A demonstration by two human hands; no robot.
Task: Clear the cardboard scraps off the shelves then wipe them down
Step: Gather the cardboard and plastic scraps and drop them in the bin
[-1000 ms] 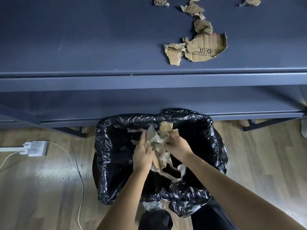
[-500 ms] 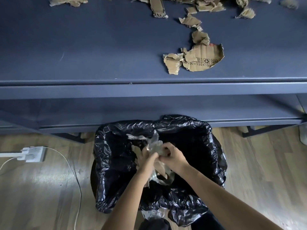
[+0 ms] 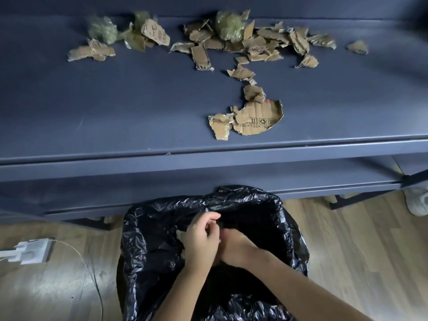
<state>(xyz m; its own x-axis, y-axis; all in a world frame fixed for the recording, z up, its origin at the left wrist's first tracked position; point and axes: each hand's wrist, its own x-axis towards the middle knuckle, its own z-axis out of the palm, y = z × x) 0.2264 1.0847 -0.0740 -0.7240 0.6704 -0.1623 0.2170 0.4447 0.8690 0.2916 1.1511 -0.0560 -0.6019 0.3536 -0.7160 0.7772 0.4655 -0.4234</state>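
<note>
Torn cardboard scraps (image 3: pixel 254 42) lie scattered along the back of the dark blue top shelf (image 3: pixel 115 107), with crumpled clear plastic wads (image 3: pixel 229 26) among them. A larger printed cardboard piece (image 3: pixel 257 119) sits near the shelf's front edge. Below, a bin lined with a black bag (image 3: pixel 150 228) stands on the floor. Both hands are inside its mouth, close together. My left hand (image 3: pixel 201 239) has curled fingers, and bits of beige scrap peek out from under it. My right hand (image 3: pixel 234 246) is blurred and its fingers are hidden behind the left.
A lower shelf (image 3: pixel 301 177) runs under the top one, just behind the bin. On the wooden floor at the left lie a white power strip (image 3: pixel 30 251) and its cable (image 3: pixel 92 274). A pale shoe (image 3: pixel 419 202) shows at the right edge.
The bundle of plastic and cardboard held over the bin has gone down into the bag, leaving only small bits by my left hand. The view has tilted up, showing more of the shelf.
</note>
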